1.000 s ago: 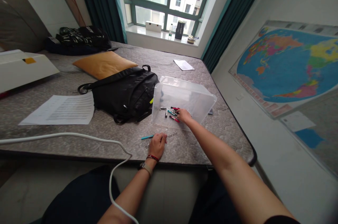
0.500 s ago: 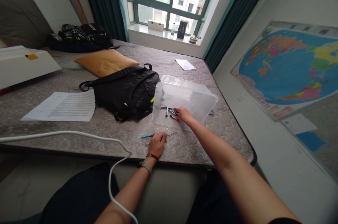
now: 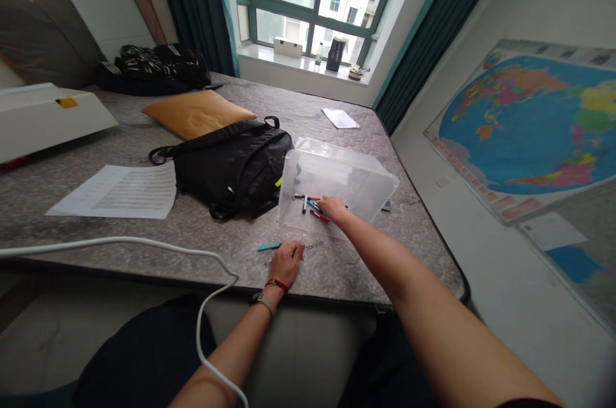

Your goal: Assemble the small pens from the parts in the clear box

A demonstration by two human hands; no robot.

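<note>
A clear plastic box [image 3: 337,167] lies tipped on its side on the mattress, its open side facing me. Inside it is a small heap of pens, among them a black-and-white pen [image 3: 305,204] and a red pen [image 3: 319,217]. My right hand [image 3: 333,207] reaches into the box, its fingers bent down onto the heap; what they grip is hidden. On the mattress in front of the box, my left hand [image 3: 287,260] rests with curled fingers around one end of a teal pen [image 3: 268,247], which sticks out to the left.
Left of the box lie a black backpack [image 3: 235,167], a yellow-orange cushion [image 3: 199,114] and a printed sheet [image 3: 120,193]. A white cable [image 3: 144,240] crosses the near edge of the mattress [image 3: 366,267]. Farther back is a white paper [image 3: 339,118]; a world map [image 3: 524,119] hangs at right.
My right hand has shifted very slightly left over the pens in the box. The left hand and the teal pen stay where they were; the view has turned a little.
</note>
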